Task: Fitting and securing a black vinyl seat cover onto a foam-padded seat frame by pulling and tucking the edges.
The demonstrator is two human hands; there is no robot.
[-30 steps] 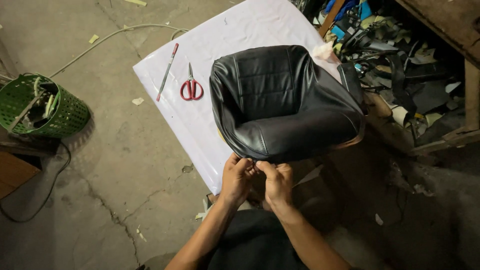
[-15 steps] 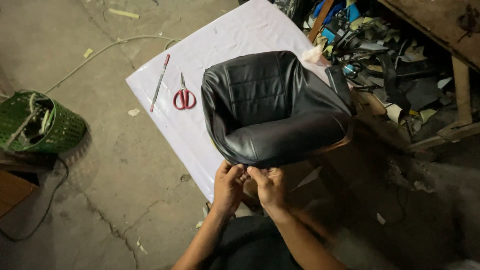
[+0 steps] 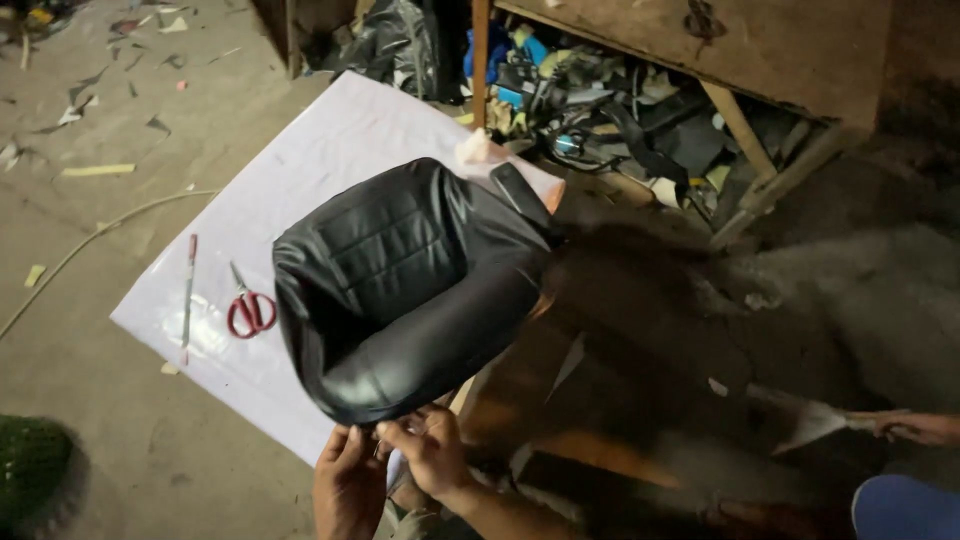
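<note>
A black padded seat with a stitched leatherette cover [image 3: 405,285] lies on a white sheet [image 3: 300,190] spread on the floor. My left hand [image 3: 348,482] and my right hand [image 3: 432,452] meet at the seat's near lower edge, pinching the black cover there. Fingers of both hands are curled on the cover's rim. My forearms run down out of the frame at the bottom.
Red-handled scissors [image 3: 246,308] and a thin red-tipped stick [image 3: 188,290] lie on the sheet to the left. A green basket [image 3: 30,470] sits bottom left. Scraps and cables [image 3: 600,110] fill the space under a wooden bench at top right. Another person's foot [image 3: 915,427] shows at right.
The view has swung to the right and closer, so the seat now sits left of centre. Both hands stay on the seat's near edge.
</note>
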